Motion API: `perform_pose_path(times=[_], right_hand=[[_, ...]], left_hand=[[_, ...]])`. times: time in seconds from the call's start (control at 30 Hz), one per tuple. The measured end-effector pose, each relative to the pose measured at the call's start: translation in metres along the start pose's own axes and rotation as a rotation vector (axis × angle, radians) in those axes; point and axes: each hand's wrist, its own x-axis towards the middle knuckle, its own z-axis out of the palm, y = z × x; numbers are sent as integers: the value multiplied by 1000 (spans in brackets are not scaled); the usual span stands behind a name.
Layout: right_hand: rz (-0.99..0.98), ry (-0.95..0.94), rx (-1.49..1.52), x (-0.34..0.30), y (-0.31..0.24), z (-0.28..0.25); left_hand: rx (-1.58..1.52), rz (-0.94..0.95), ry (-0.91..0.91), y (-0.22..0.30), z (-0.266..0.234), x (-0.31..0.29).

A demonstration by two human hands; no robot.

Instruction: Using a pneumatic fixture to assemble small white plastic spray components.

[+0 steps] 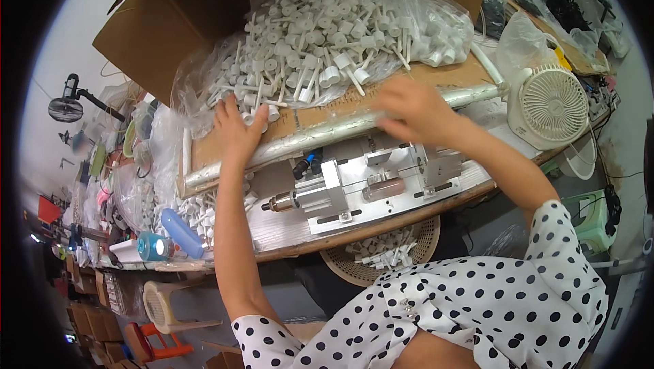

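My left hand has its fingers spread at the near left edge of a big heap of white plastic caps with thin stems. Its fingertips touch or nearly touch a few caps lying loose on the cardboard. Smeared by motion, my right hand hovers over the tape-wrapped near edge of the cardboard box; whether anything is in its fingers cannot be made out. Below both hands sits a metal jig with an air cylinder and a pinkish, see-through cylindrical piece on its plate.
A basket holding white stemmed parts stands under the bench's front edge. To the right is a white fan. More white parts, a blue bottle-like object and a teal round item lie left. Stools stand at lower left.
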Motion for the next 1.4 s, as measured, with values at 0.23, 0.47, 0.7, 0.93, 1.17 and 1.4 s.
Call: perform_pose_path(times=[0.23,0.47,0.7,0.93,1.17,1.4], right_hand=[[124,-26,-178,63,52,51],[142,-116,-118,45,53,23],[-12,-203,-112,2,64,-10],[334,-123,-103,8,23,6],[437,-342,-423,36,8,20],[376,-7,-92,1,9,13]], left_hand=[[11,-79,-65,44,19,8],[299,67,113,54,17,-3],[4,439,147,96,2,3],[29,231,-52,110,20,26],[-245,266,187,129,-15,11],[-1150,-127,-46,154,-39,-131]])
